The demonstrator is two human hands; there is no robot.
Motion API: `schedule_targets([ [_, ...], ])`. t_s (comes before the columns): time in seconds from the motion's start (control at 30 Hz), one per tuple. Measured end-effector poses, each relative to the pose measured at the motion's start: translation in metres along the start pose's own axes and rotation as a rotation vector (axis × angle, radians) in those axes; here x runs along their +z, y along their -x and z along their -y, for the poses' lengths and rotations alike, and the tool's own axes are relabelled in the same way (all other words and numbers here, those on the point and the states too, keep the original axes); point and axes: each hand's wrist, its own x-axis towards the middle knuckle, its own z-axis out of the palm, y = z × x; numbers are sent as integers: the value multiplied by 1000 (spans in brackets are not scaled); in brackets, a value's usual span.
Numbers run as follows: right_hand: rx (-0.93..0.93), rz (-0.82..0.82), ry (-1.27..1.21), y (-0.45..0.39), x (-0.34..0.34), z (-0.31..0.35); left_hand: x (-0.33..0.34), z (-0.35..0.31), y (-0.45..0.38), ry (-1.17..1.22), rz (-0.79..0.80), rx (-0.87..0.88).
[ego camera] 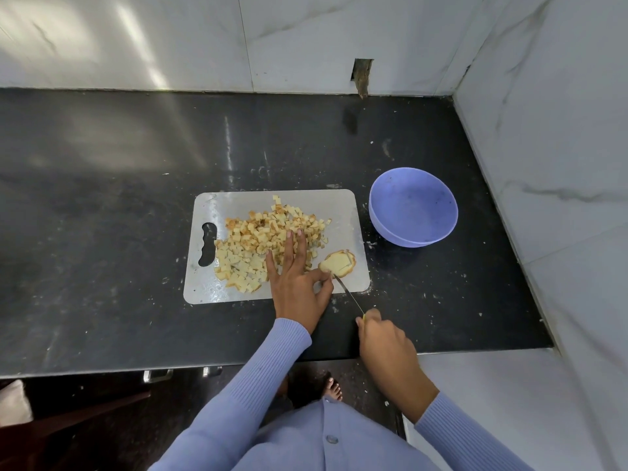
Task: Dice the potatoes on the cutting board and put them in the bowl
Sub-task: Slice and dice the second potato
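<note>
A grey cutting board (343,205) lies on the black counter with a heap of diced potato (258,236) spread over its middle and left. A partly sliced potato piece (338,263) sits near the board's front right corner. My left hand (295,283) lies over the dice with three fingers stretched out, while thumb and forefinger pinch the near edge of that piece. My right hand (384,345) grips the handle of a thin knife (348,294), whose blade tip touches the piece. An empty purple bowl (413,207) stands right of the board.
The black counter (136,232) runs left and back to a marble wall, with another marble wall close on the right. Potato crumbs dot the counter around the board. The counter's front edge is just below my wrists.
</note>
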Motion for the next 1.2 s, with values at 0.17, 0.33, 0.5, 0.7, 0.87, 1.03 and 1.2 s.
schedule_targets([
  [0.17, -28, -18, -58, 10, -5, -11, -1, 3, 0, 56, -19, -13],
  [0.33, -49, -53, -152, -4, -10, -2, -8, 9, 4, 94, -48, -86],
  [0.5, -92, -80, -136, -20, -13, 15, -8, 7, 4, 85, -40, -124],
  [0.7, -77, -65, -71, -26, -10, 20, -7, 4, 4, 92, -35, -143],
  [0.87, -75, -58, -27, -27, -5, 21, -6, 1, 0, 64, -31, -151],
  [1.03, -71, -53, 21, -21, -2, 13, -5, 1, -2, 29, -2, -167],
  [1.2, -43, -22, 40, -9, 1, 2, -8, -3, 0, 4, 18, -131],
])
